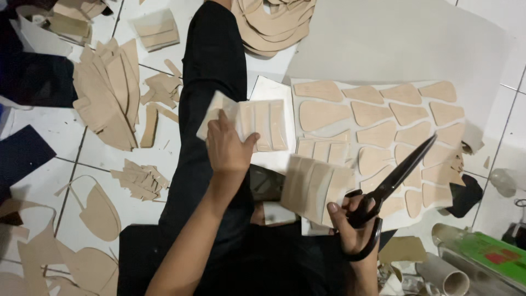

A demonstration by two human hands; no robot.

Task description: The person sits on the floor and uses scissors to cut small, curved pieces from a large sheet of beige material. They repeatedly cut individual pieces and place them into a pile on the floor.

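My left hand (227, 148) grasps tan sheet (249, 123) with traced strips, fingers clenched on its edge, sheet resting over my black-trousered leg (211, 66). My right hand (353, 225) grips black scissors (392, 183), blades shut, pointing up-right; cut strip piece (312, 186) just beside thumb. Judgement: keep sheet taut, cut along drawn lines, support offcut near blades. White board (383, 44) with rows of tan cutouts lies to right. Floor (49, 129): white tile, scattered tan scraps, stacked pieces, rolls at lower right.
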